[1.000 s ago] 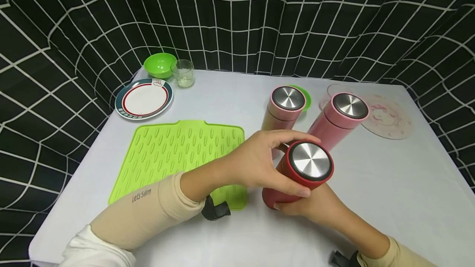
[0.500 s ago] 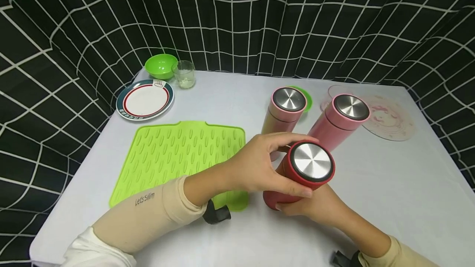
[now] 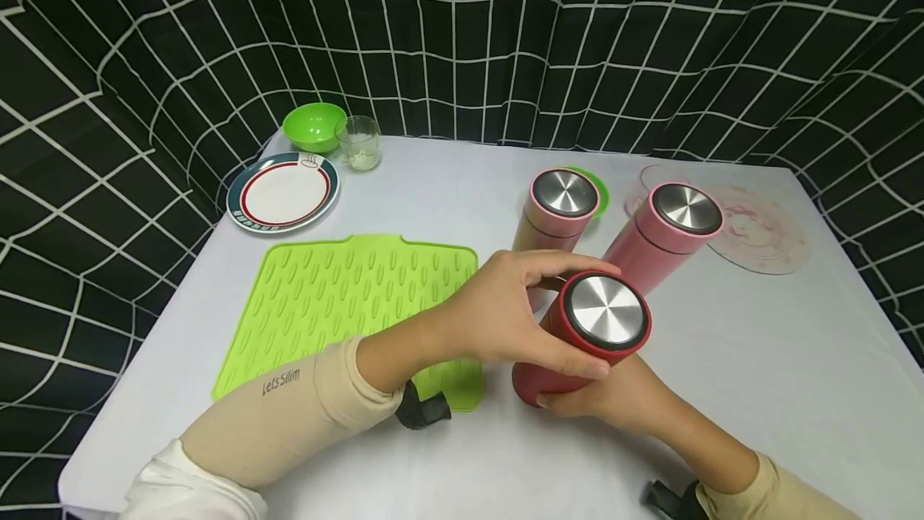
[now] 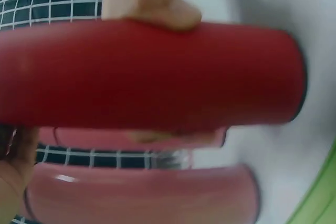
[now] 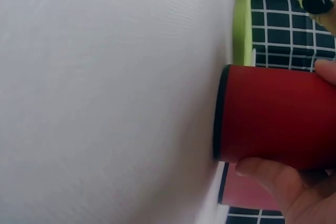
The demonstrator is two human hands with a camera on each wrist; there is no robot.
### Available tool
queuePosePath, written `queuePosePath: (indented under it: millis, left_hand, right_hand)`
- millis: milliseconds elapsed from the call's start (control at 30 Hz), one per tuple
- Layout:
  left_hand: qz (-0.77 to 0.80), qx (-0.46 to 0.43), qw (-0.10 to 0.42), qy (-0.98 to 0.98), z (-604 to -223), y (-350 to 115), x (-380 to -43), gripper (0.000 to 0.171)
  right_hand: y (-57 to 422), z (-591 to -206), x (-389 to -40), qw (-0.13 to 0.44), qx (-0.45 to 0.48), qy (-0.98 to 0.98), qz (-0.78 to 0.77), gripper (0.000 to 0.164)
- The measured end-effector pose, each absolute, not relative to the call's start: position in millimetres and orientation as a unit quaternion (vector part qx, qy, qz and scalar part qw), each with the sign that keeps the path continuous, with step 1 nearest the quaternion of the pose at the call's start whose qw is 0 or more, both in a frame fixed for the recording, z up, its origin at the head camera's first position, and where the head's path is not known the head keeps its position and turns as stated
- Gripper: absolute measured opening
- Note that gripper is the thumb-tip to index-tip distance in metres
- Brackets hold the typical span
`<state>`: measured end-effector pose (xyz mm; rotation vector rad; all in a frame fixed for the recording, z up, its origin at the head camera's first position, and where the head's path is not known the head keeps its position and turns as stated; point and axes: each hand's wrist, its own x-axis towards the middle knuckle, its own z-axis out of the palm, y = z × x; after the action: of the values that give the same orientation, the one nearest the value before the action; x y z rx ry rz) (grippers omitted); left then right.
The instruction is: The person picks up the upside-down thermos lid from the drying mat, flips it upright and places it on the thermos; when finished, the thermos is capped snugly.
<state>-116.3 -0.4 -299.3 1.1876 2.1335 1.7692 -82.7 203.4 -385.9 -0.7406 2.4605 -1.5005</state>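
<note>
A red thermos flask (image 3: 606, 313) with a brushed-metal lid top is held between both hands in front of me. My left hand (image 3: 505, 315) grips it near the top, thumb on the near side and fingers around the far side. Lower down, my right hand (image 3: 621, 400) holds the body, its palm hidden behind the flask. In the left wrist view the red body (image 4: 157, 77) spans the picture, while the right wrist view shows its dark-edged base (image 5: 220, 114) close to the white cloth. Just behind stand two pink thermos flasks, one paler (image 3: 556, 211) and one deeper pink (image 3: 657, 239).
A green ribbed mat (image 3: 346, 295) lies left, partly under my left forearm. Farther back are a rimmed plate (image 3: 283, 192), a green bowl (image 3: 314, 127) and a drinking glass (image 3: 359, 143). A clear patterned glass plate (image 3: 765, 231) lies right; a green item (image 3: 599, 191) shows behind the paler flask.
</note>
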Motion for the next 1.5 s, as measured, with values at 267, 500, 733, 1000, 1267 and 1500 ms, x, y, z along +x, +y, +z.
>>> queuePosePath:
  millis: [267,500,733,1000,1267,1500]
  left_hand:
    - [0.523,0.38,0.035,0.762,-292,4,-104,0.074]
    - [0.562,0.337,-0.067,0.752,-298,11,-93,0.07]
    - [0.574,0.417,-0.048,0.703,-300,6,-112,0.069]
    - [0.571,0.455,0.082,0.678,-296,1,-130,0.069]
    - [0.498,0.373,-0.011,0.783,-294,7,-101,0.068]
    - [0.537,0.406,-0.086,0.734,-296,7,-107,0.069]
  right_hand:
    - [200,-390,-80,0.065,-0.249,0.845,-0.469,0.051]
    - [202,-390,-78,0.069,-0.251,0.853,-0.452,0.045]
    - [204,-388,-78,0.079,-0.23,0.843,-0.479,0.052]
    - [205,-386,-80,0.087,-0.223,0.843,-0.482,0.056]
    - [202,-386,-80,0.098,-0.236,0.841,-0.476,0.051]
    - [205,-386,-84,0.085,-0.263,0.839,-0.469,0.048]
